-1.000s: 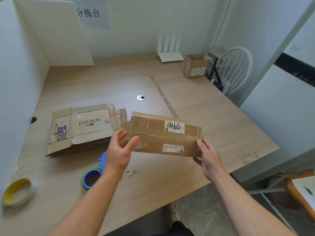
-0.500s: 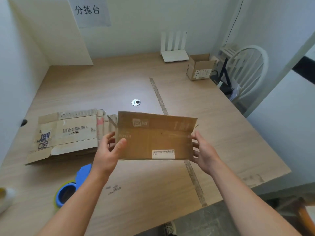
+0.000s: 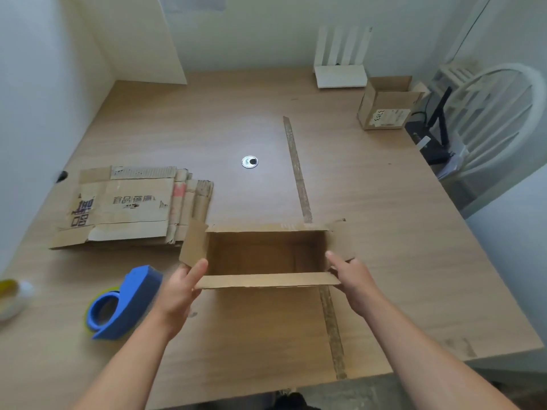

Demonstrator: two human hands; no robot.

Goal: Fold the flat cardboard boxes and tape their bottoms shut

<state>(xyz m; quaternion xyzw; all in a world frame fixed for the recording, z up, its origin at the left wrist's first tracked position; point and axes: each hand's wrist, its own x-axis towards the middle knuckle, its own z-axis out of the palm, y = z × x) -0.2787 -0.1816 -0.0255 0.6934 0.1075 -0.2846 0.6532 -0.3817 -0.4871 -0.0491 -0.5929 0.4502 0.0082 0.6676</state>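
A brown cardboard box stands squared up on the wooden table, its mouth facing up and its four flaps spread outward. My left hand grips the box's near left corner by the flap. My right hand grips the near right corner. A stack of flat cardboard boxes lies to the left on the table. A blue tape dispenser with a yellow-green roll rests near my left forearm.
A small folded box stands at the far right of the table. A white router sits at the back wall. A strip of old tape runs along the table. A tape roll lies at the left edge. A white chair stands beyond the right edge.
The box has turned from side-on in the air to mouth-up on the table, with both hands still on its ends. The camera has tilted down.
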